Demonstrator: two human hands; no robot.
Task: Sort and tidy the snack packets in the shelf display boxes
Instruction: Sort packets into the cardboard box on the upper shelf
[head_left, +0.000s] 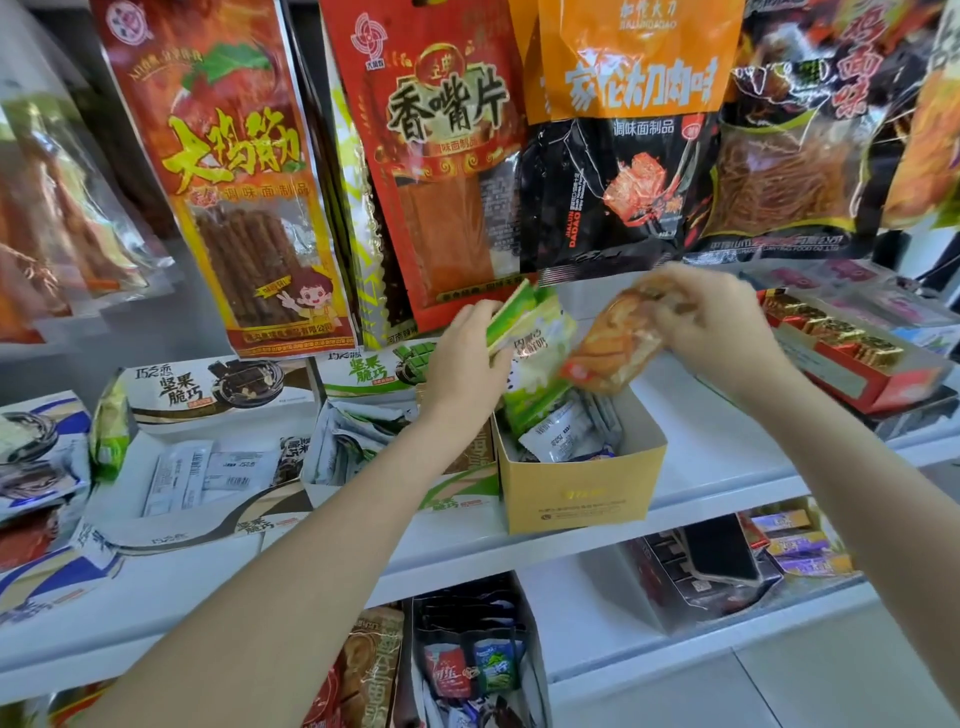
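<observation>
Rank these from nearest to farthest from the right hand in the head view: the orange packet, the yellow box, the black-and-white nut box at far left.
1. Orange packet, in the right hand's grip.
2. Yellow box, below it on the shelf.
3. Black-and-white nut box, far left.

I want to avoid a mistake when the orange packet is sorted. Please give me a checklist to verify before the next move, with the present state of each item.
1. Right hand holds the orange packet firmly: ok, its fingers pinch the top end.
2. Left hand holds the green packets securely: ok, they are gripped together.
3. Orange packet is clear of the yellow box: ok, it hangs above the opening.
4. Yellow box stands stably on the shelf: ok, upright, near the front edge.
5. Yellow box has room left: cannot tell, packets fill its visible part.
6. Where the orange packet belongs: cannot tell, no matching box is visible.
</observation>
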